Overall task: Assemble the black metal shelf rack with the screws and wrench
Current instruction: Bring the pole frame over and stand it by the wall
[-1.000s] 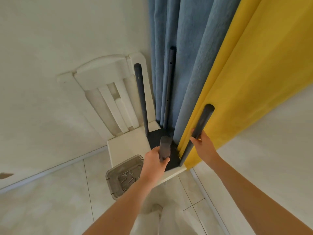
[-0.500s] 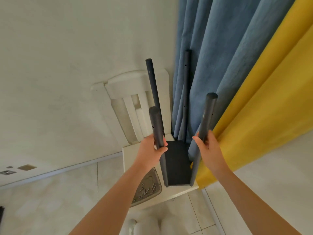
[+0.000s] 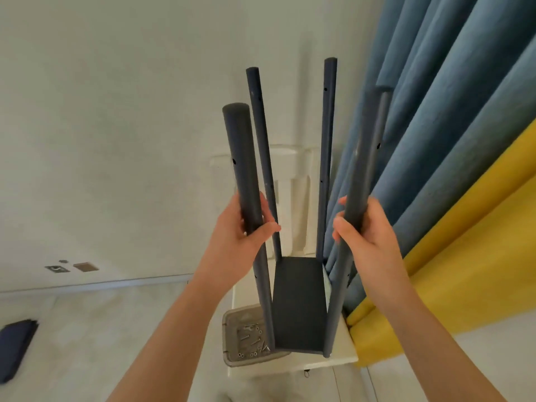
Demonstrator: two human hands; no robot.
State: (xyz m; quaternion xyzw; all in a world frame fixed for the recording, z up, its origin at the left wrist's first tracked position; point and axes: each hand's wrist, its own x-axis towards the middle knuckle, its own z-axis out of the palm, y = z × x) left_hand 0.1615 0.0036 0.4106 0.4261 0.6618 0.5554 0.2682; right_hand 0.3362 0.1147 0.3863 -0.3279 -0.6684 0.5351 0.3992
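The black metal rack (image 3: 300,303) is lifted off the white chair, its flat shelf at the bottom and its tube posts pointing up. My left hand (image 3: 245,230) grips the near left post (image 3: 242,158). Around the near right post (image 3: 367,146) my right hand (image 3: 364,230) holds tight. Two far posts rise behind them. A clear plastic tray (image 3: 232,340) on the chair seat holds several loose screws (image 3: 251,340). No wrench is visible.
The white chair (image 3: 342,358) stands against a pale wall, under the rack. Blue curtains (image 3: 449,117) and a yellow curtain (image 3: 464,271) hang close on the right. A dark flat object (image 3: 14,349) lies on the floor at far left.
Both hands have raised the rack off the chair seat and brought it nearer and more upright. My view has tilted up and swung left.
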